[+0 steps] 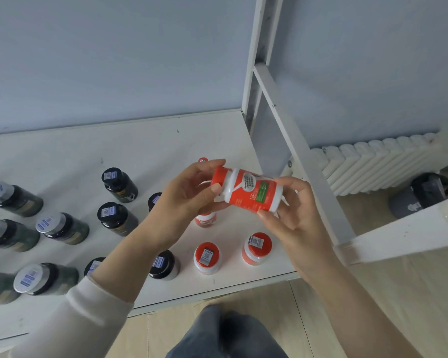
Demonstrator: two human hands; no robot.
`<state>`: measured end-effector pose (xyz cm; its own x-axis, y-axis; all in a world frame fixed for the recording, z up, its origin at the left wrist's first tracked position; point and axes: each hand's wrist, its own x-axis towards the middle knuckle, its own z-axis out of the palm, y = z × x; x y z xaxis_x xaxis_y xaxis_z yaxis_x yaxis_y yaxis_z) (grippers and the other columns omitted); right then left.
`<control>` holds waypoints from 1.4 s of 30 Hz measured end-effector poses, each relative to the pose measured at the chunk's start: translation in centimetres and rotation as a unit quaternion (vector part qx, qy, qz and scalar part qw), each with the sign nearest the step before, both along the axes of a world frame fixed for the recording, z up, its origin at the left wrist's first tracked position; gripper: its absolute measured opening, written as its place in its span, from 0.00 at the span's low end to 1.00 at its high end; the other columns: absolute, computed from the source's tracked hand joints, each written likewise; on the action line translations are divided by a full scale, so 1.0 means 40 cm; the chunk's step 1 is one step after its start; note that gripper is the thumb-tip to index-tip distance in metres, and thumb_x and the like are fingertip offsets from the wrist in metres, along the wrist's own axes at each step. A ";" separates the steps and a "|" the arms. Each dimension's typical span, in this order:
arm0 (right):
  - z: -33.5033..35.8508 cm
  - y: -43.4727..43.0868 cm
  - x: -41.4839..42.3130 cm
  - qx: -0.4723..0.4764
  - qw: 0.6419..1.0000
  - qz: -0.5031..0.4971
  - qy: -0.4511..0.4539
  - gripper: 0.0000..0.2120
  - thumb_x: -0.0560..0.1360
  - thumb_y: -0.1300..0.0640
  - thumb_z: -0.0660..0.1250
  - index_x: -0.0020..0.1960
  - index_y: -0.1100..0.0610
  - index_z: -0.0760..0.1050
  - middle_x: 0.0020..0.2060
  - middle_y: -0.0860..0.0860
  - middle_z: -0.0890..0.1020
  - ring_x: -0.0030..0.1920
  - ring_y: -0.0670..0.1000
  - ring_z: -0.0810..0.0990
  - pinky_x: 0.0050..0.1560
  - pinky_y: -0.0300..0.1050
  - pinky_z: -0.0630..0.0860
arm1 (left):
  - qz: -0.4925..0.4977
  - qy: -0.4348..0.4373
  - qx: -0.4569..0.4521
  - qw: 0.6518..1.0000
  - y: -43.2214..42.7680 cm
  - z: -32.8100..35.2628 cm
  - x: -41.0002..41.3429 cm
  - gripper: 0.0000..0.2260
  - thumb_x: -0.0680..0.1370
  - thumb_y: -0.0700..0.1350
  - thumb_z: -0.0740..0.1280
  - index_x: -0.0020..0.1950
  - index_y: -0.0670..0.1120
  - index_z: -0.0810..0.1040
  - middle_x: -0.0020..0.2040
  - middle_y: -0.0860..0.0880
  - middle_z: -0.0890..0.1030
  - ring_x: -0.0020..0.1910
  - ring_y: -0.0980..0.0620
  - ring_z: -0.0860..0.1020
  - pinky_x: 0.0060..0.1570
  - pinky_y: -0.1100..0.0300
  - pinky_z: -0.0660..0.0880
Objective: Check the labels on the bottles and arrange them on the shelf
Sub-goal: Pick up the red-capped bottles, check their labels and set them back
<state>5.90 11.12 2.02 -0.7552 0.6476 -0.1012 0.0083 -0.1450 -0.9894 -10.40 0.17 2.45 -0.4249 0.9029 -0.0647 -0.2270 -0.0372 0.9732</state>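
One white shelf [62, 156] carries upright bottles [207, 257] | left hand [189, 195] curled round the red cap end | right hand [298, 215] pinching the base | red-and-white bottle [254, 195] sideways between both hands, label up, above the shelf

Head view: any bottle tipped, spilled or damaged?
Nothing stands out. Bottles on the shelf stand upright, capped; only the held bottle is sideways, gripped by the left hand and right hand.
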 end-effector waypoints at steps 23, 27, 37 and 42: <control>0.023 0.043 -0.018 0.454 0.762 0.100 -0.451 0.26 0.72 0.47 0.68 0.65 0.55 0.64 0.62 0.54 0.71 0.60 0.53 0.72 0.57 0.45 0.70 | -0.044 0.417 -0.209 0.884 0.126 -0.017 0.002 0.19 0.75 0.43 0.68 0.64 0.51 0.71 0.59 0.52 0.73 0.55 0.56 0.73 0.54 0.67 0.71; 0.004 0.039 -0.020 0.546 0.667 0.141 -0.487 0.21 0.76 0.49 0.64 0.64 0.55 0.63 0.59 0.55 0.72 0.59 0.56 0.73 0.55 0.47 0.71 | -0.105 0.530 -0.250 0.803 0.163 -0.081 0.024 0.21 0.75 0.44 0.68 0.66 0.51 0.69 0.65 0.48 0.70 0.63 0.48 0.71 0.65 0.54 0.70; 0.013 0.062 -0.015 0.553 0.660 0.178 -0.476 0.19 0.77 0.48 0.62 0.63 0.57 0.65 0.59 0.56 0.73 0.60 0.58 0.72 0.58 0.49 0.70 | -0.093 0.601 -0.293 0.738 0.200 -0.138 0.043 0.21 0.76 0.45 0.67 0.68 0.50 0.66 0.66 0.47 0.70 0.64 0.46 0.71 0.63 0.52 0.70; 0.017 0.066 -0.017 0.560 0.677 0.177 -0.444 0.19 0.77 0.49 0.62 0.64 0.56 0.65 0.59 0.55 0.73 0.59 0.56 0.73 0.58 0.48 0.70 | -0.081 0.614 -0.317 0.718 0.166 -0.115 0.034 0.31 0.74 0.50 0.69 0.73 0.51 0.60 0.70 0.47 0.66 0.69 0.46 0.65 0.67 0.51 0.65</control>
